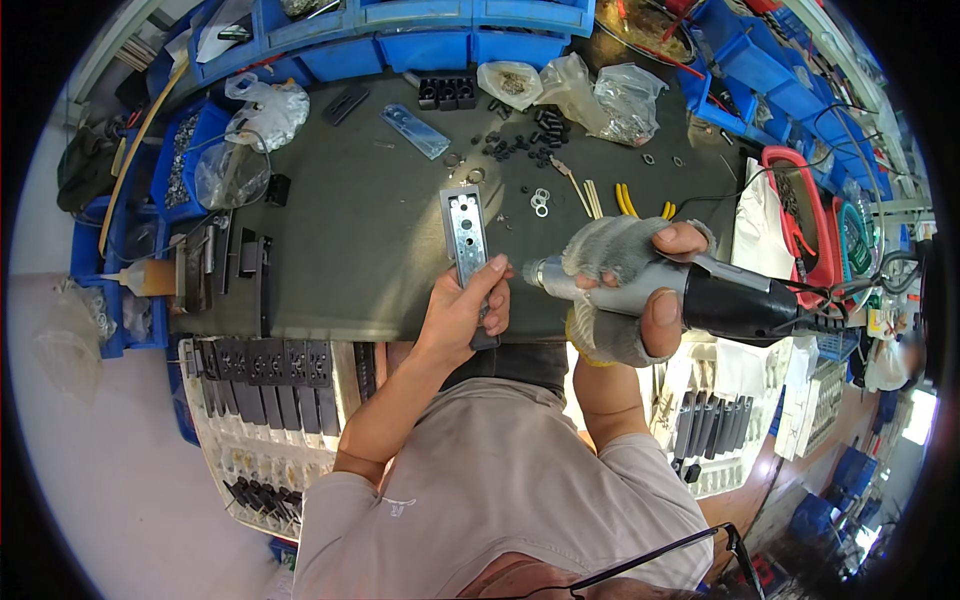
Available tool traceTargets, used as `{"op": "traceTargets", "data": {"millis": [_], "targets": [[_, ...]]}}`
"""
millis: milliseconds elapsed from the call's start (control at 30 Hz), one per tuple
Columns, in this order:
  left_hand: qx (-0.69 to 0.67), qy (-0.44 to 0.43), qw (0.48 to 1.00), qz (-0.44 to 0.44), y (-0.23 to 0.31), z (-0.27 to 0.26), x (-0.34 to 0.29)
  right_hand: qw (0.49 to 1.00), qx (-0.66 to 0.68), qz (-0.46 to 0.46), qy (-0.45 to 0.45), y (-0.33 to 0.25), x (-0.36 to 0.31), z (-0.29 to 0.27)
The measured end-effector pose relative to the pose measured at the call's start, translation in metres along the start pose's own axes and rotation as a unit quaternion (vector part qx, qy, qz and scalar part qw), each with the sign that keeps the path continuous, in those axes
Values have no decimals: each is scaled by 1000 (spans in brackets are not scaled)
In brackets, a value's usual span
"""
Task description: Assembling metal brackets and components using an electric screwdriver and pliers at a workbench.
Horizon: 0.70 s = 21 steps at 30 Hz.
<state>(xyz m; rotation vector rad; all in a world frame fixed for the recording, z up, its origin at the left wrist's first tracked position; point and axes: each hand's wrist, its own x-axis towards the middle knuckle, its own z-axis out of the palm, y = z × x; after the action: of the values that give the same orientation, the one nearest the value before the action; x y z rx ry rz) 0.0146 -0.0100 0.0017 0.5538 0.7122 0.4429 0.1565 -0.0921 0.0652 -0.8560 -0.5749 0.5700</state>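
Over the mat's near edge, my bare left hand (468, 305) is closed round the lower part of a long dark housing with a shiny perforated metal plate (466, 232) in its face. It is held lengthwise away from me, with the thumb lying over the plate. My right hand (625, 290), in a grey fingerless glove, wraps round an electric screwdriver (735, 300) with a silver front and black rear body. The driver lies sideways, its nose toward my left hand and apart from the housing. Its bit cannot be made out. A cord runs off its back end to the right.
The dark mat (350, 240) carries black small parts (520, 140), washers (540, 200), yellow curved pieces (626, 200), a clear-blue packet (415, 130) and plastic bags (630, 100). Blue bins (425, 58) line the back. Trays of black parts (265, 385) flank me; a red basket (815, 215) stands right.
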Motion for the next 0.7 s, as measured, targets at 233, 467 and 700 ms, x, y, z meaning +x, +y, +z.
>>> {"op": "traceTargets", "data": {"millis": [233, 467, 700], "targets": [[31, -4, 999, 9, -1, 2, 0, 999, -4, 41, 2, -9, -7, -1], [59, 44, 997, 34, 7, 0, 1, 994, 83, -71, 24, -5, -7, 13], [10, 16, 996, 82, 15, -2, 3, 998, 23, 56, -5, -17, -23, 25]]}}
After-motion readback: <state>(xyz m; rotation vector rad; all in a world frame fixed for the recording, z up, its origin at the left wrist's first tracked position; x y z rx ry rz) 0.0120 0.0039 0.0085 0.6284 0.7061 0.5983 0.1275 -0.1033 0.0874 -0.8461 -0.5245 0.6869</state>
